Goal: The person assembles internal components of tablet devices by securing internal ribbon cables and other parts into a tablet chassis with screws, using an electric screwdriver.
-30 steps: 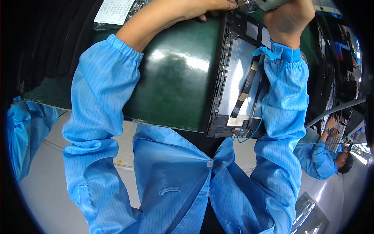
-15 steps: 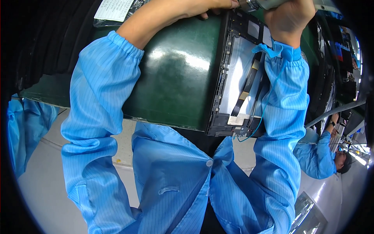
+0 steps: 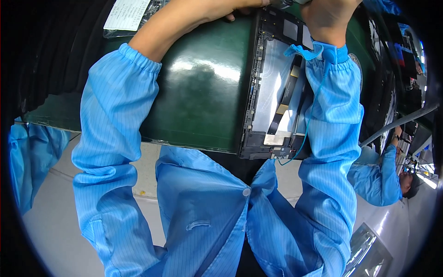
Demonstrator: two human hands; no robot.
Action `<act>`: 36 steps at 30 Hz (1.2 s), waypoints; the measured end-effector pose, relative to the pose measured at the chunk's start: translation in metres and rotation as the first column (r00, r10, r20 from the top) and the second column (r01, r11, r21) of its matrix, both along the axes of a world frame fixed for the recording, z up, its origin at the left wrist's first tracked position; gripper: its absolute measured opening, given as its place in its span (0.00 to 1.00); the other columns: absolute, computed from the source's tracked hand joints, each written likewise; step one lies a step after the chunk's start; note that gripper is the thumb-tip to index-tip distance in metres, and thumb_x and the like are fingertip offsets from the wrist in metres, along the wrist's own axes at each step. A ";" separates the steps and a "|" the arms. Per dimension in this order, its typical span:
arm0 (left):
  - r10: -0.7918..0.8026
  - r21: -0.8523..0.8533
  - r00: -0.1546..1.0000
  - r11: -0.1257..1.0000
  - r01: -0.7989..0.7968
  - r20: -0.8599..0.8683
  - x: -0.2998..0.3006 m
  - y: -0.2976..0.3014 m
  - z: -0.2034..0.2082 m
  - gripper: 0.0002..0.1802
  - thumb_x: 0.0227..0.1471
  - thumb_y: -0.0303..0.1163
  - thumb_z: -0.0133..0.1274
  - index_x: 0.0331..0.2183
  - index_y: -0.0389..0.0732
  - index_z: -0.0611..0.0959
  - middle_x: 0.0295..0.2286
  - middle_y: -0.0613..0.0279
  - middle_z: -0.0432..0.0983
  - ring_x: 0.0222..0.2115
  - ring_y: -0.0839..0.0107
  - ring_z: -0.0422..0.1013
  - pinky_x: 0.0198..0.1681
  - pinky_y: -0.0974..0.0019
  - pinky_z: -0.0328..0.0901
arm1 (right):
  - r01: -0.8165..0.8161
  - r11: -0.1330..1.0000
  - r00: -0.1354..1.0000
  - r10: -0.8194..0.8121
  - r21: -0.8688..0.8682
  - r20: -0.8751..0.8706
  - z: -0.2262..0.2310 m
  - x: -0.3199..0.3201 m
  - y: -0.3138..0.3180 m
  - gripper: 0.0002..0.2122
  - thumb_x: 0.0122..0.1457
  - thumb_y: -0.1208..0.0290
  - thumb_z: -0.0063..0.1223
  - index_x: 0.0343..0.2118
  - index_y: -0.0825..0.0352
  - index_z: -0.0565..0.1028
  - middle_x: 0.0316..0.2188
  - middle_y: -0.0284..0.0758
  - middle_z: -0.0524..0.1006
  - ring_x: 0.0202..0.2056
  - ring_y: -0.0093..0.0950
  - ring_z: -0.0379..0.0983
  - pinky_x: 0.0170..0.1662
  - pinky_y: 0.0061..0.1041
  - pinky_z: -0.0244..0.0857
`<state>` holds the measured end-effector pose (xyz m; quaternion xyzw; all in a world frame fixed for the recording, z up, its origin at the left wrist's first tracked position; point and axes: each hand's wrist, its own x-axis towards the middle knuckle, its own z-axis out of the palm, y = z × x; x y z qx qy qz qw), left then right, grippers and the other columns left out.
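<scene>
On the green table (image 3: 198, 106) lies an opened, flat electronic device (image 3: 247, 124) with a black frame, a silver inner plate and a dark ribbon cable (image 3: 287, 96). My right hand (image 3: 328, 19) is closed round a grey power screwdriver (image 3: 282, 4) at the device's far end; most of the tool is cut off by the upper edge. Close to its tip reaches my left hand (image 3: 240, 5), only partly in the picture, so I cannot tell if it grips anything. A blue wrist strap (image 3: 328, 53) with a thin cord circles my right wrist.
A clear bag with a white printed label (image 3: 127, 14) lies at the far left of the table. Dark stacked material (image 3: 60, 51) stands along the left. To the right, a grey bar (image 3: 399, 122) slants past another person in blue (image 3: 380, 182).
The device and both my hands appear shifted slightly left and up, as does the label bag. Less of the screwdriver shows now. My right hand still holds it.
</scene>
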<state>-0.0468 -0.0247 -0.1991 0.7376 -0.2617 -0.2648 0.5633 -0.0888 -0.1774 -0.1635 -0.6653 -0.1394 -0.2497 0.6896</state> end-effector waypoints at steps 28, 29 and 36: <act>0.327 0.167 0.924 0.918 -0.361 0.201 -0.153 -0.037 0.021 0.37 0.42 0.43 0.71 0.44 0.25 0.76 0.38 0.44 0.78 0.39 0.59 0.75 0.44 0.57 0.69 | 0.455 0.888 0.869 -0.426 -0.068 0.254 0.036 -0.088 -0.116 0.11 0.46 0.80 0.54 0.34 0.71 0.78 0.27 0.34 0.81 0.28 0.22 0.78 0.33 0.24 0.72; 0.387 0.171 0.895 0.888 -0.427 0.220 -0.151 -0.030 0.014 0.33 0.49 0.40 0.67 0.47 0.25 0.74 0.41 0.44 0.76 0.41 0.61 0.73 0.48 0.60 0.67 | 0.438 0.898 0.885 -0.421 -0.049 0.196 0.034 -0.094 -0.116 0.12 0.44 0.80 0.55 0.35 0.71 0.79 0.28 0.37 0.81 0.33 0.25 0.79 0.39 0.26 0.72; 0.346 -0.149 0.933 0.932 -0.330 0.096 -0.088 0.017 0.002 0.20 0.65 0.34 0.50 0.50 0.29 0.72 0.44 0.53 0.75 0.43 0.73 0.71 0.48 0.71 0.64 | 0.559 0.821 0.823 -0.535 -0.112 0.190 0.031 -0.140 -0.152 0.10 0.44 0.78 0.56 0.33 0.70 0.79 0.29 0.37 0.81 0.32 0.26 0.79 0.36 0.26 0.71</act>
